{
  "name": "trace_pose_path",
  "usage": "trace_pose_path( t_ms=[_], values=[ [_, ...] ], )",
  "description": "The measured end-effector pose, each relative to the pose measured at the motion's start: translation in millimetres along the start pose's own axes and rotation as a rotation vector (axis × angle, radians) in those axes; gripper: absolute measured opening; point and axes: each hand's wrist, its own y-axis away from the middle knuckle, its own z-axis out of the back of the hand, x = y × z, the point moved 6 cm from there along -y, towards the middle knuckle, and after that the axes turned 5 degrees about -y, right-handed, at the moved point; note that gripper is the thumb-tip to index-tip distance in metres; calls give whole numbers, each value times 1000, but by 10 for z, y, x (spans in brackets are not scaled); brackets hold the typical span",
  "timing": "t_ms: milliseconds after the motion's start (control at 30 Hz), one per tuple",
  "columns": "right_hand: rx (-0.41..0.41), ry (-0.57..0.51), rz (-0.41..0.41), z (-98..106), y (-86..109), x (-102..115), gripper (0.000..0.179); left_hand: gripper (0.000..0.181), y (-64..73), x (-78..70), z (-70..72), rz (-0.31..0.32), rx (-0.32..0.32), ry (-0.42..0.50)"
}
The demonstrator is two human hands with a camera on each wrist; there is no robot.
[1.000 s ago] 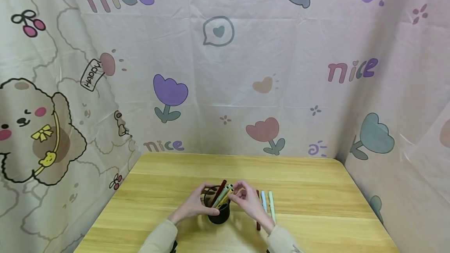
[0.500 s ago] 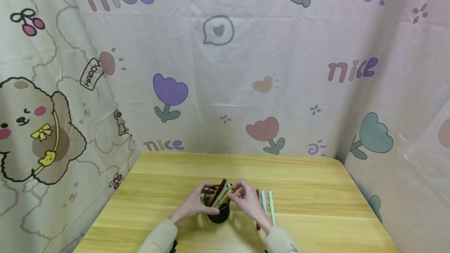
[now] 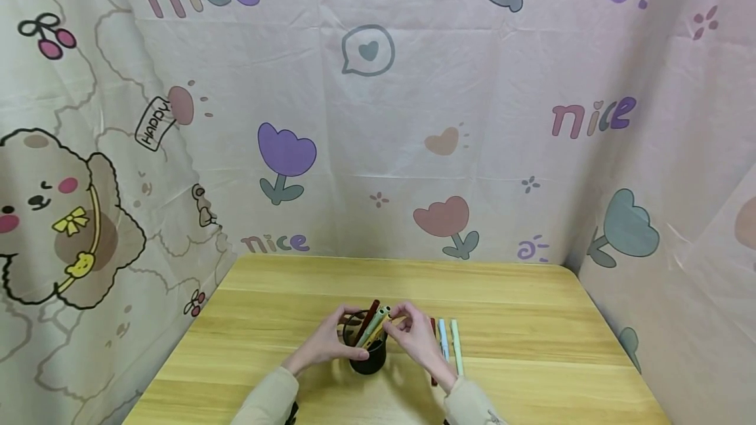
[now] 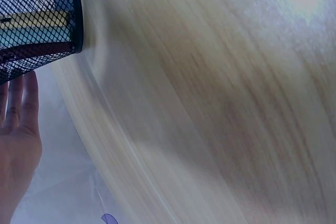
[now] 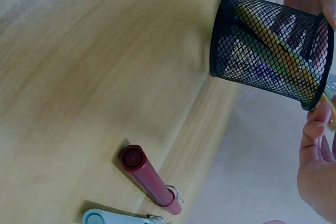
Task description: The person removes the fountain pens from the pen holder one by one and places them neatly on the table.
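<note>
A black mesh pen cup (image 3: 368,361) stands upright on the table, with several pens in it. In the head view a dark red pen (image 3: 369,317), a pale green pen (image 3: 372,328) and a yellow pen (image 3: 378,333) lean out of its top. My left hand (image 3: 327,340) grips the cup near the rim, thumb in front and fingers behind. At the rim's right side my right hand (image 3: 418,340) pinches the yellow pen's upper part between thumb and fingers. The right wrist view shows the cup (image 5: 270,51) from the side, its pens seen through the mesh.
To the right of the cup, a dark red pen (image 3: 434,328), a light blue pen (image 3: 443,340) and a light green pen (image 3: 457,346) lie side by side on the wooden table (image 3: 531,320). A printed cloth (image 3: 378,110) hangs behind the table and at its sides.
The hands and cup stay nearly in place. Half a second ago an orange-yellow tip showed between the right fingers; it is scarcely visible now.
</note>
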Motion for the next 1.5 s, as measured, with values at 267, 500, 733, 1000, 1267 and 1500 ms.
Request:
trace_pose_path(
  t_ms=[267, 500, 733, 1000, 1267, 1500],
  values=[
    [-27, -20, 5, -1, -7, 19, 19, 89, -3, -2, -4, -9, -2, 2],
    [-97, -26, 33, 26, 7, 57, 20, 91, -6, -1, -2, -11, -10, -12],
    [-172, -80, 80, 84, 38, 85, 24, 92, -2, -7, 7, -8, -10, -22],
    [-177, -166, 88, 138, 54, 79, 23, 92, -5, -3, 4, -3, -3, -10],
    [-131, -249, 43, 202, 74, 57, 28, 90, 2, 1, 5, 4, -9, -12],
    [-106, -296, 85, 274, 95, 42, 24, 90, 4, 10, 7, 6, -17, -22]
  ],
)
